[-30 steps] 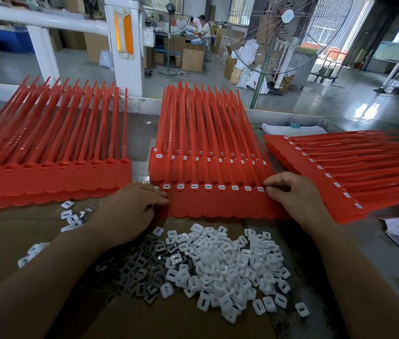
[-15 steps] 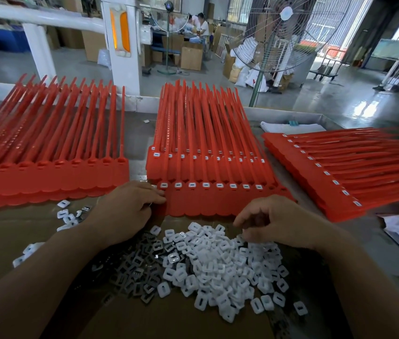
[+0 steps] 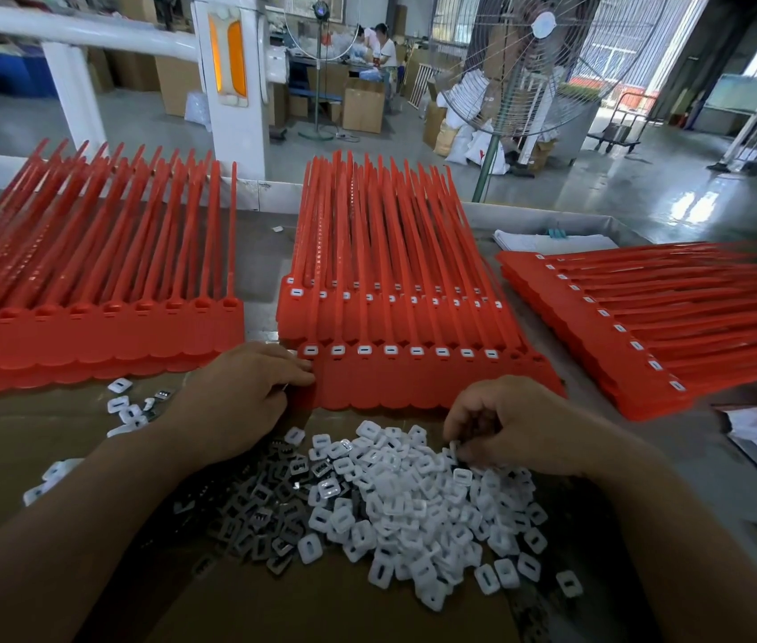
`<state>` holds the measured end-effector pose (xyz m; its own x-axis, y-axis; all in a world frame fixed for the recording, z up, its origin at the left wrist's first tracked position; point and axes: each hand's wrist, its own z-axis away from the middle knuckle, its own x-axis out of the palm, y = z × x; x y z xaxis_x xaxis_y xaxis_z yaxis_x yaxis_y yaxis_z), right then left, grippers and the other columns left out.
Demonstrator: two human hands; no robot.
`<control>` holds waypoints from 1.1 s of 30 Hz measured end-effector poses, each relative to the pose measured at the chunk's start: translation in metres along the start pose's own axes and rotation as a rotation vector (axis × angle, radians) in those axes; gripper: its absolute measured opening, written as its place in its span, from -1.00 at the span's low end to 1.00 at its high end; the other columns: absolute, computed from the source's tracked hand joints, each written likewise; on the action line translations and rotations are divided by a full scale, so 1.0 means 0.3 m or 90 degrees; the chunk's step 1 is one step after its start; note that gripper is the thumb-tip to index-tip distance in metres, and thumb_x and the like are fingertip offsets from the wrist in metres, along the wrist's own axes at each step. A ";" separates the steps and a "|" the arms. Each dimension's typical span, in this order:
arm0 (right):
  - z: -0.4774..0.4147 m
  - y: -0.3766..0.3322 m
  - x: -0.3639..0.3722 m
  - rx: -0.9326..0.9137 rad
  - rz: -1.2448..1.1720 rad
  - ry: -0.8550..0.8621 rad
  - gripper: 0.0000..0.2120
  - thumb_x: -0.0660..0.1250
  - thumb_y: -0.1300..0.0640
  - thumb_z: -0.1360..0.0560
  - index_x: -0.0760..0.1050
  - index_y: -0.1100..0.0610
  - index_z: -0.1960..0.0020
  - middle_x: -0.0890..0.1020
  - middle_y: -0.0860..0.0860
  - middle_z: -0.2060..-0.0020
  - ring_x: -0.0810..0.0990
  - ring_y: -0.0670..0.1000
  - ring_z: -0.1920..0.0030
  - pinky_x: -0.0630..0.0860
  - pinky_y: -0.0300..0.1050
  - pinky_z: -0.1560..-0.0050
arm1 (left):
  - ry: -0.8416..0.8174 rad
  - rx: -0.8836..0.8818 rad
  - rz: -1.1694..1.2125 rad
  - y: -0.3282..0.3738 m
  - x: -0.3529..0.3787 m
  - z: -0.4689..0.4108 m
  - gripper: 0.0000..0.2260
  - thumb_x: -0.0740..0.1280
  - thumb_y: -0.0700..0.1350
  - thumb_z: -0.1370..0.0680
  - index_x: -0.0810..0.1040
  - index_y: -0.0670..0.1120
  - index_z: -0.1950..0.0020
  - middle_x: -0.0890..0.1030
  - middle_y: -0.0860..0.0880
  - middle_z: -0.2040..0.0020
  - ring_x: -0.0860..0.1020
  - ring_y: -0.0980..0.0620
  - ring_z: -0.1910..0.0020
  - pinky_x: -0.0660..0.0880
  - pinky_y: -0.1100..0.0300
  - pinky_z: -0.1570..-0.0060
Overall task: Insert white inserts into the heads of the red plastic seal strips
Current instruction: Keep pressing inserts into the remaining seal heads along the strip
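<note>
A stack of red seal strips [image 3: 395, 290] lies in the middle of the table, and the front sheet [image 3: 423, 378] carries white inserts in most of its heads. My left hand [image 3: 242, 392] rests against the left end of that front sheet, fingers at its first head. A pile of white inserts [image 3: 413, 498] lies in front of the strips. My right hand [image 3: 511, 420] hovers over the pile's right side, its curled fingers dipping into the inserts; whether they pinch one is hidden.
A stack of red strips without inserts [image 3: 88, 290] lies at left, a filled stack [image 3: 655, 317] at right. Dark metal clips [image 3: 256, 508] lie left of the white pile, and loose inserts [image 3: 126, 406] sit at far left. A standing fan [image 3: 539, 62] stands beyond the table.
My right hand left the right end of the front sheet and came down onto the pile of white inserts. My left hand has stayed at the sheet's left end.
</note>
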<state>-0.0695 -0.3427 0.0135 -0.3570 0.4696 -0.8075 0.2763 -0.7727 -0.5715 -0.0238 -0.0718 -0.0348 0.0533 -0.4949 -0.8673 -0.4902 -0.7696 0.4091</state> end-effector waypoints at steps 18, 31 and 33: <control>0.005 0.045 -0.042 -0.013 -0.082 0.200 -0.75 0.39 0.28 -0.41 0.56 -0.08 0.23 0.63 -0.19 0.33 0.55 -0.27 0.28 0.43 -0.43 0.20 | 0.005 0.001 0.001 0.009 -0.003 -0.003 -0.62 0.21 -0.34 -0.45 0.57 -0.01 -0.17 0.51 0.12 -0.23 0.34 0.20 -0.25 0.18 0.32 -0.24; -0.052 0.196 -0.078 0.152 -0.100 0.515 -0.90 0.33 0.30 -0.46 0.53 0.12 0.16 0.57 0.01 0.22 0.49 -0.03 0.14 0.30 -0.23 0.08 | 0.011 0.008 0.009 0.003 0.000 -0.003 -0.61 0.22 -0.34 -0.44 0.57 0.00 -0.17 0.51 0.12 -0.23 0.29 0.29 -0.15 0.19 0.31 -0.23; -0.060 0.201 -0.076 0.160 -0.088 0.498 -0.92 0.33 0.30 -0.46 0.55 0.14 0.15 0.56 0.01 0.20 0.47 -0.04 0.12 0.26 -0.26 0.14 | 0.011 0.007 0.009 0.001 0.001 -0.003 -0.61 0.22 -0.34 -0.44 0.56 0.01 -0.17 0.51 0.12 -0.23 0.30 0.28 -0.17 0.19 0.30 -0.23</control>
<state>-0.0287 -0.3924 -0.0052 0.3759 0.6570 -0.6535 0.0351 -0.7148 -0.6985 -0.0232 -0.0726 -0.0346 0.0611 -0.5124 -0.8566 -0.5009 -0.7581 0.4177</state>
